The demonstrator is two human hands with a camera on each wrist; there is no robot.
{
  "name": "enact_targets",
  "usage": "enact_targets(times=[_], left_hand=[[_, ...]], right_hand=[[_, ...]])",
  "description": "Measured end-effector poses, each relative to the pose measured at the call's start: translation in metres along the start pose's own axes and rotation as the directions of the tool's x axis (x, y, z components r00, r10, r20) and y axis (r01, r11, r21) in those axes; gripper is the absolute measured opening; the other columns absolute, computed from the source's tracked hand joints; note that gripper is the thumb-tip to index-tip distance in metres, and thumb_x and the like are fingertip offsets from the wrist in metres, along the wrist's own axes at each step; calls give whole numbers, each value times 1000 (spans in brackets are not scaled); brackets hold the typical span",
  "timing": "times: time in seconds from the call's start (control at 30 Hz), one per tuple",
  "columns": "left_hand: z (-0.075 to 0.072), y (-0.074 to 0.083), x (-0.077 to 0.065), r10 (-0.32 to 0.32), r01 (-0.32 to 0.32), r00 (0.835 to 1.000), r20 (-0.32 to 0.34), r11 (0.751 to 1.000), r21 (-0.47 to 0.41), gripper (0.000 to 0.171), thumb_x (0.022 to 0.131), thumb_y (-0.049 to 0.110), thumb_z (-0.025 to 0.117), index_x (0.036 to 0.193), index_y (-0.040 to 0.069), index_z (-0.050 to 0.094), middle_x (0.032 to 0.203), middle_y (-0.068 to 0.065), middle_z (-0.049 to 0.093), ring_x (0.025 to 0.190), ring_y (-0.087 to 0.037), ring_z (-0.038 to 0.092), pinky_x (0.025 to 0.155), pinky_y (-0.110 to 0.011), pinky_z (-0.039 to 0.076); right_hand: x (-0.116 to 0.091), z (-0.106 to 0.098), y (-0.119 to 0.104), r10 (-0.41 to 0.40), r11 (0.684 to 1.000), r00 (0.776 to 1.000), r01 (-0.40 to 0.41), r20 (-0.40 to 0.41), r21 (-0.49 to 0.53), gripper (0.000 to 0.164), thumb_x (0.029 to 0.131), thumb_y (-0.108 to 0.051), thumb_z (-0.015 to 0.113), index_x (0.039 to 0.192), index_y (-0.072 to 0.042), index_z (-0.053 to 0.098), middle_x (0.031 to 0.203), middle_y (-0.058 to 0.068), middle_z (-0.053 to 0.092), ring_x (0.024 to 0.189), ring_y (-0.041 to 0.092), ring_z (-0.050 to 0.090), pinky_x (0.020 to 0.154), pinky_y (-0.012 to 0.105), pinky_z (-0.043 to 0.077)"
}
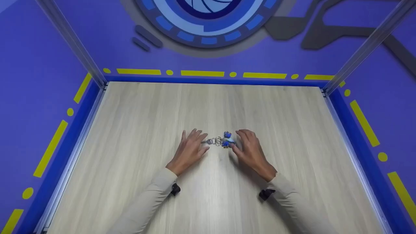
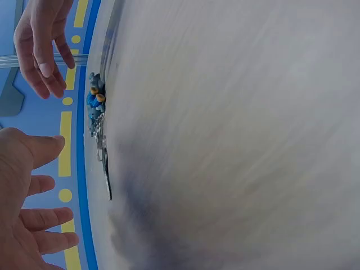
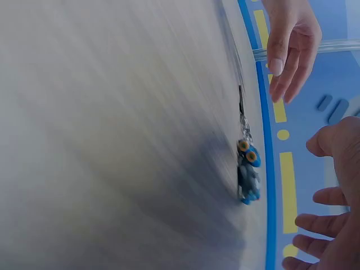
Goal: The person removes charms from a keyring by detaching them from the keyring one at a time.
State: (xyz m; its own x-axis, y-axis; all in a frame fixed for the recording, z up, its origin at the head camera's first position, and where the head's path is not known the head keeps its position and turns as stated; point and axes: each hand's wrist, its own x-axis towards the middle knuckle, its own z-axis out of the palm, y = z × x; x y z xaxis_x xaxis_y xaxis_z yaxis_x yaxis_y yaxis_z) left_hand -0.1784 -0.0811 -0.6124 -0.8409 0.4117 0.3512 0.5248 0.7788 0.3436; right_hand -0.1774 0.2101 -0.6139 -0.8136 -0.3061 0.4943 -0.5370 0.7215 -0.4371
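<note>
A keychain (image 1: 218,141) lies on the table between the two hands. Its blue charm (image 3: 249,171) has orange round parts, and metal rings join it to a thin, dark, flat end piece (image 2: 107,174) on the left. My left hand (image 1: 191,150) is held just left of that end piece, fingers spread and relaxed. On the other side, my right hand (image 1: 249,149) hovers close by the charm, its fingers loosely bent around nothing. Both wrist views show a gap between the fingers and the keychain.
The pale wood-grain table (image 1: 156,110) is bounded at the back and both sides by blue panels (image 1: 78,42) with yellow dashes. Metal posts (image 1: 357,52) stand at the two back corners. Dark wrist devices (image 1: 267,194) sit at the cuffs.
</note>
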Motion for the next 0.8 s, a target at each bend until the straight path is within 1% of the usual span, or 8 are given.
enact_targets(times=[0.17, 0.27, 0.43, 0.6, 0.63, 0.7, 0.8], left_hand=[[8, 0, -2, -3, 3, 1000, 9, 1000, -6, 48, 102, 31, 80, 142, 6, 70, 147, -22, 67, 143, -45, 58, 117, -80, 35], [11, 1, -2, -5, 5, 1000, 16, 1000, -15, 48, 102, 31, 80, 142, 5, 70, 148, -22, 67, 143, -45, 58, 117, -81, 34], [17, 3, 0, 3, -3, 1000, 20, 1000, -7, 47, 102, 30, 80, 140, 5, 70, 147, -23, 67, 143, -46, 58, 117, -77, 38], [25, 5, 1, 37, -37, 999, -7, 999, -35, 44, 100, 27, 82, 136, 4, 72, 143, -23, 68, 139, -46, 60, 114, -74, 43], [32, 0, 1, 51, -52, 998, -28, 998, -34, 43, 102, 29, 80, 137, 5, 72, 143, -21, 68, 140, -44, 60, 116, -73, 43], [36, 0, 2, 65, -66, 997, -42, 997, -34, 41, 102, 27, 79, 135, 5, 72, 142, -21, 69, 138, -43, 61, 115, -71, 44], [39, 0, 4, 63, -64, 997, -35, 998, -23, 38, 103, 26, 78, 134, 4, 73, 142, -20, 69, 138, -41, 60, 116, -70, 44]], right_hand=[[0, 10, -3, 24, 999, 1000, -25, 12, 27, 51, 93, -18, 85, 135, 7, 67, 132, 25, 67, 127, 47, 61, 105, 66, 50], [0, 16, -2, 16, 999, 1000, -16, 5, 30, 49, 92, -15, 86, 132, 6, 68, 130, 24, 68, 124, 46, 62, 104, 64, 51], [1, 25, -2, -10, 999, 1000, 9, 16, 41, 49, 90, -14, 88, 131, 7, 70, 127, 22, 68, 122, 45, 62, 105, 61, 51], [1, 33, -2, -52, 998, 998, 51, 24, 45, 48, 89, -11, 88, 130, 6, 71, 126, 21, 68, 122, 44, 62, 104, 61, 52], [2, 35, -2, -58, 998, 998, 56, 29, 42, 47, 89, -11, 88, 129, 6, 71, 127, 21, 68, 122, 44, 62, 105, 61, 51], [3, 37, -3, -61, 998, 997, 60, 44, 36, 46, 90, -12, 88, 130, 5, 71, 127, 20, 68, 124, 43, 61, 106, 61, 51], [5, 39, -3, -68, 997, 996, 65, 60, 44, 46, 90, -13, 88, 130, 4, 71, 129, 21, 68, 127, 44, 60, 108, 63, 48]])
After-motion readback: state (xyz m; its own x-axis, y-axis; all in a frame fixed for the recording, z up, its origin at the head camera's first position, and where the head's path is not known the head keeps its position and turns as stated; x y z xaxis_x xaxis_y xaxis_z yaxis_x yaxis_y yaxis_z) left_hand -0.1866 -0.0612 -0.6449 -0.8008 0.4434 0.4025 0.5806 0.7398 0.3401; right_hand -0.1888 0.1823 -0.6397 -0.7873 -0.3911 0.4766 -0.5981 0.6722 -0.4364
